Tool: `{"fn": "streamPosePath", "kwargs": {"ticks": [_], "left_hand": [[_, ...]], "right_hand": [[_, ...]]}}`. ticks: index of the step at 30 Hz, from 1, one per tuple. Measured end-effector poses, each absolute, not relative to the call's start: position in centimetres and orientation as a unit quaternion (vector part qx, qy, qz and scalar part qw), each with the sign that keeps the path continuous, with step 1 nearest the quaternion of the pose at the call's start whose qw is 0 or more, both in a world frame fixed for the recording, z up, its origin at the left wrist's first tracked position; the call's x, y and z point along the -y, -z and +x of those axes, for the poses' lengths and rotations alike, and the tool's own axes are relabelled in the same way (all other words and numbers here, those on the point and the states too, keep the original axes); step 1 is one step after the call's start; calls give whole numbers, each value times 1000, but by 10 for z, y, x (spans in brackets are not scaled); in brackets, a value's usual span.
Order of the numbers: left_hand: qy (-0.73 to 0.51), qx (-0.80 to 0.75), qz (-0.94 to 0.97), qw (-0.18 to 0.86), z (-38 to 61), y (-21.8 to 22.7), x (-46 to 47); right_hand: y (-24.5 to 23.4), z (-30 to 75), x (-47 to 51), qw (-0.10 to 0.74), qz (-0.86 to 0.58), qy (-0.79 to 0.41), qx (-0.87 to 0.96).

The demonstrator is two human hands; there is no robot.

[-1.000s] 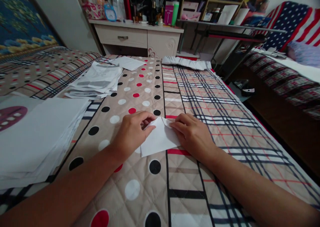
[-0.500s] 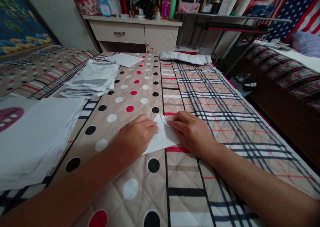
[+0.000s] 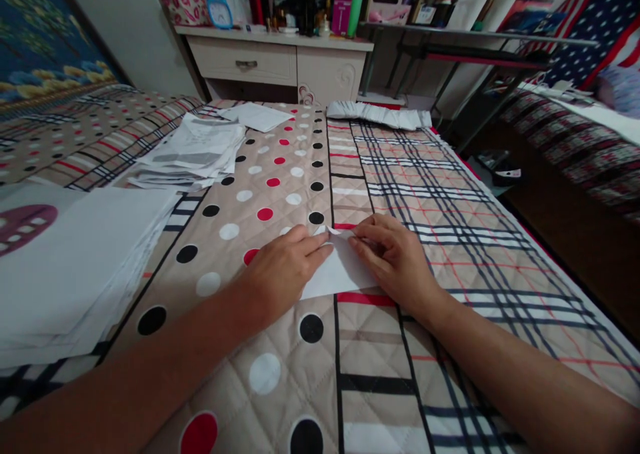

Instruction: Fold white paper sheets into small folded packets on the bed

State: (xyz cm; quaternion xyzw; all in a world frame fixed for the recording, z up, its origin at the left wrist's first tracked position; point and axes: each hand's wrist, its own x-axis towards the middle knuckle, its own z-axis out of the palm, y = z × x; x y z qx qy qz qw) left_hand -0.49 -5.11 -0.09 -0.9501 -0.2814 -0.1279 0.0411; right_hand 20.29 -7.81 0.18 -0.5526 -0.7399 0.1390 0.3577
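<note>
A quilted bed (image 3: pixel 425 194) in dots and plaid fills the room's middle, and past its far end a cream dresser (image 3: pixel 280 67) stands against the white wall (image 3: pixel 125 27), its top crowded with bottles and a blue clock (image 3: pixel 220 11). To the right a dark metal desk (image 3: pixel 475 47) sits under shelves, beside a second bed (image 3: pixel 575 147) backed by flag-patterned cloth (image 3: pixel 590 27), across a dark floor (image 3: pixel 565 241). A blue patterned panel (image 3: pixel 45 41) rises on the left.

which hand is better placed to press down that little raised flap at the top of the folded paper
Right, probably. The right hand has its fingertips at the flap on the folded paper, while the left hand lies flat, pinning the sheet's left side to the quilt.
</note>
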Motion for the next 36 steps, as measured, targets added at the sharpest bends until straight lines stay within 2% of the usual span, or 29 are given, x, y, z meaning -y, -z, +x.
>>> {"fn": "streamPosePath", "kwargs": {"ticks": [6,10,12,17,25,36], "left_hand": [[177,335,-925,35,-9,-4,47],[230,390,-888,83,-15,-11,42],[241,371,-889,120,-16,-12,41],[171,261,-939,142,-11,-9,43],[92,300,-944,103,-5,-5,46],[100,299,-946,77,-5,-6,44]], "right_hand": [[2,205,75,305,-595,-112,735],[3,205,73,288,-603,-103,736],[3,204,73,283,-607,-98,736],[2,203,74,287,-604,-95,737],[4,203,77,318,-546,-94,769],[4,198,81,275,-506,0,817]]}}
